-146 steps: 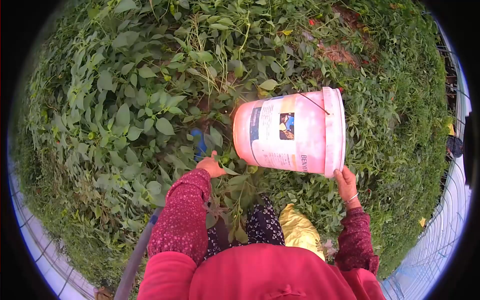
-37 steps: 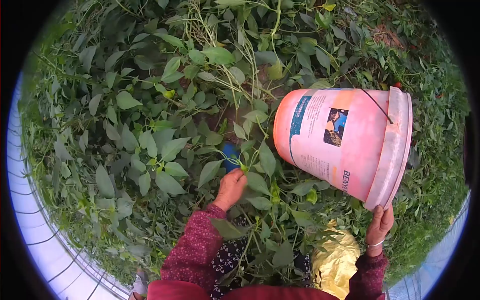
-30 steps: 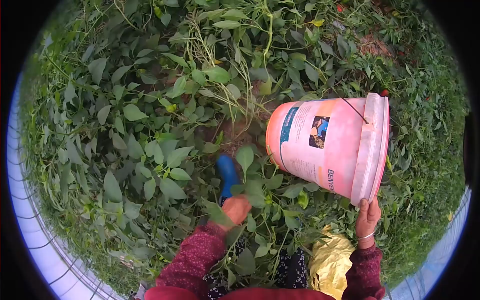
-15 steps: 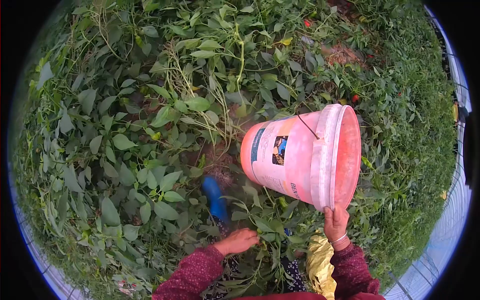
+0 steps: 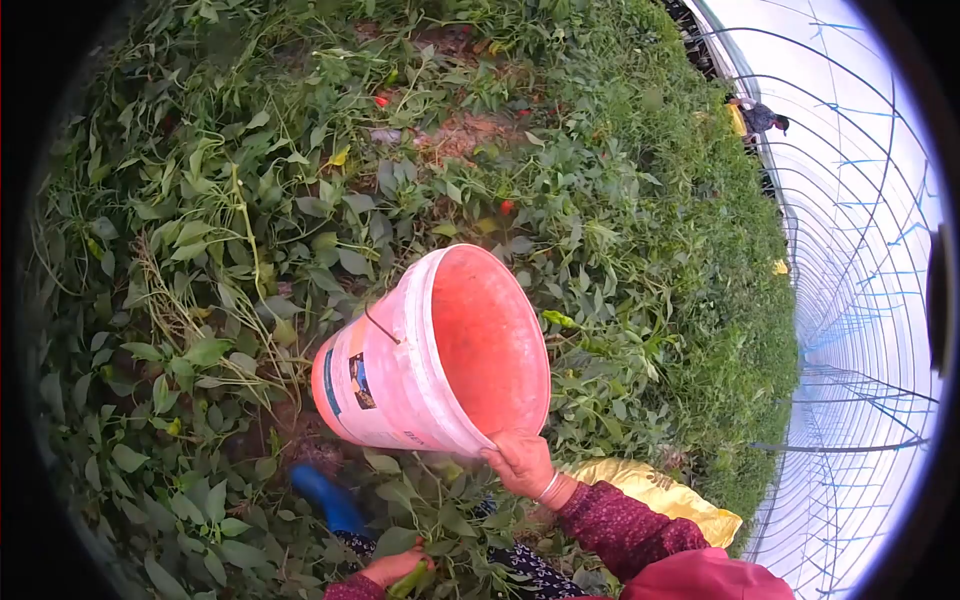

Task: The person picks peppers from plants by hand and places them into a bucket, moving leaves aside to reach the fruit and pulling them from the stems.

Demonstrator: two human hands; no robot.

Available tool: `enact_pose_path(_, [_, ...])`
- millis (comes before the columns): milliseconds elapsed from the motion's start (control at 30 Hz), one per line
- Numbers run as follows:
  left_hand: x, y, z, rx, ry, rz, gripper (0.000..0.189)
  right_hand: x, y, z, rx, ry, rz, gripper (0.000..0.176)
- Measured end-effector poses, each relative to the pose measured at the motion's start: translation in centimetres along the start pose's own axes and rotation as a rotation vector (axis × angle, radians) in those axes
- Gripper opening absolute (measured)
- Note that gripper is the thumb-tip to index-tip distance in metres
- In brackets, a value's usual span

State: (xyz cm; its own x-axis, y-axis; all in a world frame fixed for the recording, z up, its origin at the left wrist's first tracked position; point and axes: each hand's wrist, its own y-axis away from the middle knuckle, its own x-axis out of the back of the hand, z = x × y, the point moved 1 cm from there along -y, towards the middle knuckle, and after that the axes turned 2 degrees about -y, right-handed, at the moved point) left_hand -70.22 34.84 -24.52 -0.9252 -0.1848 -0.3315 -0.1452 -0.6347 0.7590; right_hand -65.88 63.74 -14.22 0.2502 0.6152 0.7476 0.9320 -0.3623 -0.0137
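Note:
A pink bucket (image 5: 400,370) with a white rim is tilted on its side over the plants, its mouth facing right, and no contents show inside. My right hand (image 5: 522,462), with a bracelet at the wrist, is closed on the rim's lower edge. Low in the view my left hand (image 5: 395,568) is among leaves beside a green pepper (image 5: 408,582); its fingers are partly hidden by leaves, so its grip is unclear. A yellow sack (image 5: 655,495) lies beneath my right forearm.
Dense pepper plants (image 5: 640,250) surround me, with a few red peppers (image 5: 507,207) among them. My blue boot (image 5: 328,497) stands at lower left. A person (image 5: 762,118) is far off at the upper right, by the hooped greenhouse wall (image 5: 860,290).
The view has swung to the right, showing the greenhouse and the person. The bucket's mouth now faces me more. A green pepper now shows beside my left hand.

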Motion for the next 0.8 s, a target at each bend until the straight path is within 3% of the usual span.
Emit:
enact_pose_path(100, [5.4,-4.3,4.4,-0.059,-0.001,0.326,0.034,0.9,-0.2,-0.6,-0.032,0.039,-0.004,0.012])
enact_pose_path(200, [7.6,-7.3,7.4,-0.082,-0.073,0.448,0.034,0.4,0.3,0.1,-0.05,0.012,-0.024,0.014])
enact_pose_path(567, [8.5,-9.0,11.7,-0.061,-0.316,0.545,0.035,0.7,0.2,-0.3,-0.076,-0.068,0.025,0.015])
enact_pose_path(800, [7.5,-3.7,7.8,0.067,-0.487,0.559,0.035,1.0,0.2,0.1,-0.095,-0.101,-0.01,0.01])
